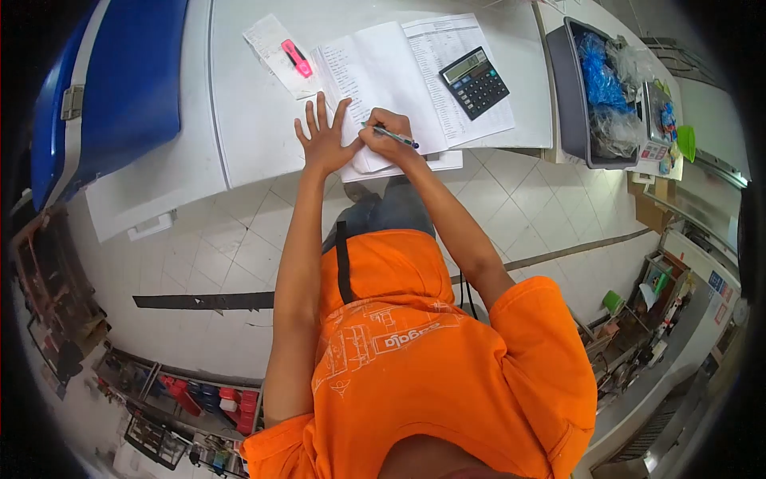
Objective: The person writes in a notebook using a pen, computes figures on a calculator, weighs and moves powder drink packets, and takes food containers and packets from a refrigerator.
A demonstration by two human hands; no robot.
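An open notebook (383, 68) with handwritten lines down its left side lies on the white table (263, 136). My right hand (387, 137) grips a pen (396, 136), its tip down on the notebook page. Flat at the page's left edge rests my left hand (324, 144), fingers spread, with nothing in it. A printed list (495, 104) lies under the right side of the notebook, and a black calculator (474, 82) sits on it. Beyond my left hand, a pink highlighter (297, 58) lies on a slip of paper (267, 40).
To the left stands a large blue cooler box (132, 88) with a grey strap. A grey bin (570, 96) at the right holds blue and clear plastic bags (600, 72). Beside it is a green cup (686, 143). Shelves with red items (239, 403) stand at the lower left.
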